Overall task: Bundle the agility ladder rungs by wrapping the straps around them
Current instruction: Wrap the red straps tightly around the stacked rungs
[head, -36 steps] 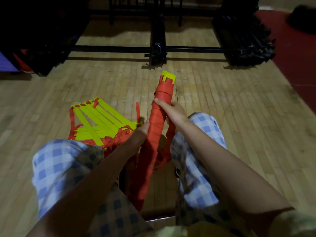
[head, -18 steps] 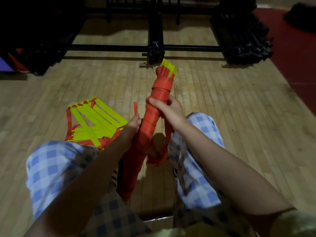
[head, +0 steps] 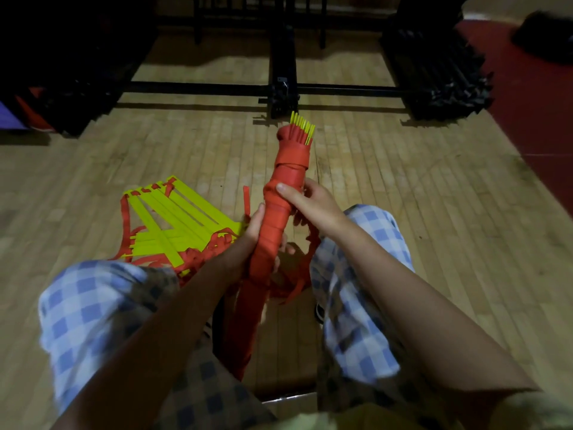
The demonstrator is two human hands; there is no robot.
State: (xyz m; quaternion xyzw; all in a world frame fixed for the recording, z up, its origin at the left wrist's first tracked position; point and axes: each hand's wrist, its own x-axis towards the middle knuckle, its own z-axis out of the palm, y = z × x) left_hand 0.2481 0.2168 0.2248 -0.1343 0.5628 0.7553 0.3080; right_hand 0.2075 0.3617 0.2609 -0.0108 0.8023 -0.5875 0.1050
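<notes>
My right hand [head: 313, 206] is curled round the upper part of the bundle [head: 279, 218], thumb pressed flat across the red wrapping and the fingers [head: 310, 184] folded in behind it. My left hand [head: 248, 240] grips the same bundle lower down, from its left side, the thumb lying up along the wrap; its fingertips show past the far edge at the right. Both hands are closed tight on it, with only a short stretch of wrap between them.

There is one bundle: a long roll of yellow rungs [head: 302, 128] bound in red strap, held tilted up and away from me between my knees. The rung ends stick out at the top like a small comb; I cannot count them surely. The bottom of the roll runs down toward my lap. Loose strap [head: 305, 265] hangs in loops just below my right wrist, beside my right knee.

A second, unbundled ladder [head: 173, 225] lies on the wooden floor [head: 403, 197] to my left, near my left knee, its yellow rungs fanned and crossed with red strap tangled along the edges. My two legs wear blue checked trousers [head: 86, 305]. Beyond, dark black racks [head: 434, 66] stand on the floor, well apart from my hands.
</notes>
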